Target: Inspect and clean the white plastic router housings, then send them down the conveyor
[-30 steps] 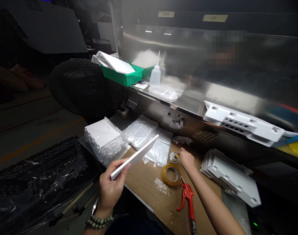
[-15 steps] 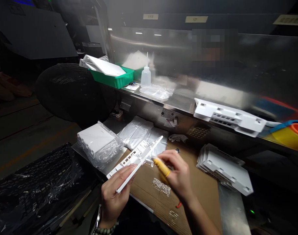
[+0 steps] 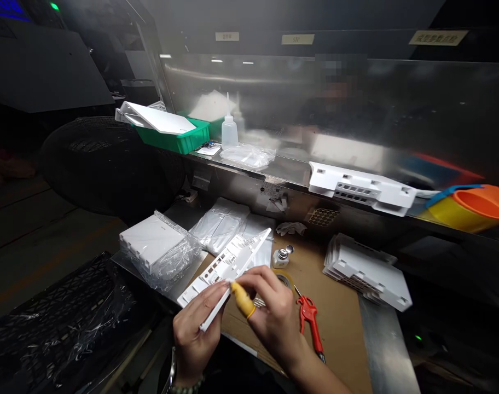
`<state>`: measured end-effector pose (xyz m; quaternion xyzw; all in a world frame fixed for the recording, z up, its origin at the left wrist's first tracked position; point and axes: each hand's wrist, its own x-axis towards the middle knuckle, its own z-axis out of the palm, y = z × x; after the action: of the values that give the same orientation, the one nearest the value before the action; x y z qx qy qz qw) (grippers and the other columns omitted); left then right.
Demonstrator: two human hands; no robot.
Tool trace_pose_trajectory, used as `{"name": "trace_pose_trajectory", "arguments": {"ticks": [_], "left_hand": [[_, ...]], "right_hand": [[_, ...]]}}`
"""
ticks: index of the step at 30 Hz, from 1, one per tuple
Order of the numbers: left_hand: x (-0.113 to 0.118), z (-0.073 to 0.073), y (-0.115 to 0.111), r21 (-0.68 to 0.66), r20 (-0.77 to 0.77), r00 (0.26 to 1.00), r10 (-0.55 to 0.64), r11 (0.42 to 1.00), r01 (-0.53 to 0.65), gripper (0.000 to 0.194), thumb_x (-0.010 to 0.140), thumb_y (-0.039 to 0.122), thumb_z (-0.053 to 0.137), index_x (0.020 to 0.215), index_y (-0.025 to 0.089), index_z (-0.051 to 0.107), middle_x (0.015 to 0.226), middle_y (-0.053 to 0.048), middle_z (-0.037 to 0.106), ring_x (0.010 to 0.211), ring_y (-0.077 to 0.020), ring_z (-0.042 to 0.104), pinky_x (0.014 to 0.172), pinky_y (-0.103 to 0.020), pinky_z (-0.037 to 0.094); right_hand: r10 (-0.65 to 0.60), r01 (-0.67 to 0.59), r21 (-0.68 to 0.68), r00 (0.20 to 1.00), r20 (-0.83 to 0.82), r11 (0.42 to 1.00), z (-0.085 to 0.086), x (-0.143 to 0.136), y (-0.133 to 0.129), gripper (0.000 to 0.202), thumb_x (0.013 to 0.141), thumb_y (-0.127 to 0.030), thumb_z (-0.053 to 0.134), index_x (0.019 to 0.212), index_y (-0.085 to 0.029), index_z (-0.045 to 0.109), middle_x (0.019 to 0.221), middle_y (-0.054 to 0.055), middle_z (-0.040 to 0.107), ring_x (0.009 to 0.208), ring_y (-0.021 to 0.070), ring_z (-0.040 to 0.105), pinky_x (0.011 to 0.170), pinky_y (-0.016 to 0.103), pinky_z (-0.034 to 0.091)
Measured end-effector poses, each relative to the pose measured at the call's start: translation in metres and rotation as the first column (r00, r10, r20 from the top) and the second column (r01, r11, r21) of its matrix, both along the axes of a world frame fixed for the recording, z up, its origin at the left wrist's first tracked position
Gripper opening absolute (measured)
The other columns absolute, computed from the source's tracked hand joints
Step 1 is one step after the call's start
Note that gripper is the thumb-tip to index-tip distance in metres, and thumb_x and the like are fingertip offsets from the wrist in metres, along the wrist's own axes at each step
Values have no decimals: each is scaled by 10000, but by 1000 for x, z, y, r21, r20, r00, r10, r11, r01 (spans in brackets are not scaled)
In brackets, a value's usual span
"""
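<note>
In a dim workshop, at a steel bench with brown cardboard (image 3: 335,334) laid over it, below a steel shelf (image 3: 288,171) on the far side. In the head view: gripping a white slotted plastic cover (image 3: 233,261) in the left hand (image 3: 197,331), with fingers and thumb closed on its near end, tilted above the cardboard, slotted side showing. Half curled in the right hand (image 3: 273,306), thumb and index nearly meeting on what looks like a small white wad (image 3: 228,281), too small to identify; wearing a yellow finger cot (image 3: 242,300), probably on the thumb. Reaching, a second ago, to the small metal-topped jar (image 3: 280,258); brought since then to the cover's near edge, seemingly touching. Judging by that, past fetching and now working on the cover itself. Farther right, now uncovered by the arm: red air blow gun (image 3: 310,317) beside partly hidden amber tape roll (image 3: 289,278). At far right, stacked white covers (image 3: 368,273).
</note>
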<state>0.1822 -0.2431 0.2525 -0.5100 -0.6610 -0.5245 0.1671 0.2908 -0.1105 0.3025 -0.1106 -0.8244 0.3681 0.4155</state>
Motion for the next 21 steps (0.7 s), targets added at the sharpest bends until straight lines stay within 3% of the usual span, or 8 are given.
{"name": "trace_pose_trajectory", "arguments": {"ticks": [4, 9, 14, 19, 21], "left_hand": [[-1, -3, -1, -7, -54, 997, -47, 999, 46, 537, 827, -102, 630, 1287, 172, 679, 1171, -91, 774, 1068, -223, 741, 938, -338, 613], [1, 3, -1, 14, -82, 996, -39, 999, 41, 511, 817, -107, 647, 1254, 154, 695, 1131, -86, 780, 1042, -205, 745, 931, -303, 608], [2, 10, 2, 26, -75, 996, -56, 998, 58, 511, 812, -112, 653, 1252, 145, 694, 1135, -96, 779, 1029, -211, 750, 923, -312, 612], [2, 12, 1, 34, -118, 992, -32, 999, 36, 479, 819, -106, 651, 1229, 136, 700, 1080, -84, 789, 1013, -169, 748, 932, -248, 592], [3, 13, 1, 20, -100, 994, -51, 998, 53, 486, 816, -108, 652, 1230, 141, 702, 1090, -86, 787, 1016, -176, 748, 935, -262, 594]], "right_hand": [[-145, 144, -15, 989, -8, 989, 3, 0, 8, 93, 938, -124, 626, 941, -185, 695, 860, 42, 634, 712, 135, 600, 627, 248, 492], [-14, 14, 23, 1000, -7, 1000, 7, 5, 5, 107, 929, -117, 637, 991, -180, 699, 888, 47, 652, 725, 131, 625, 643, 234, 506], [-142, 142, 23, 989, -38, 990, 11, 4, 9, 91, 930, -107, 631, 940, -169, 696, 856, 47, 639, 705, 134, 597, 636, 247, 493], [19, -17, 79, 1000, -18, 997, 13, 8, 4, 105, 930, -123, 643, 1006, -170, 699, 902, 61, 670, 755, 144, 640, 664, 240, 517], [-30, 32, 74, 999, -26, 997, 12, 9, 9, 91, 928, -124, 646, 980, -170, 705, 881, 55, 665, 732, 140, 630, 651, 242, 511]]}}
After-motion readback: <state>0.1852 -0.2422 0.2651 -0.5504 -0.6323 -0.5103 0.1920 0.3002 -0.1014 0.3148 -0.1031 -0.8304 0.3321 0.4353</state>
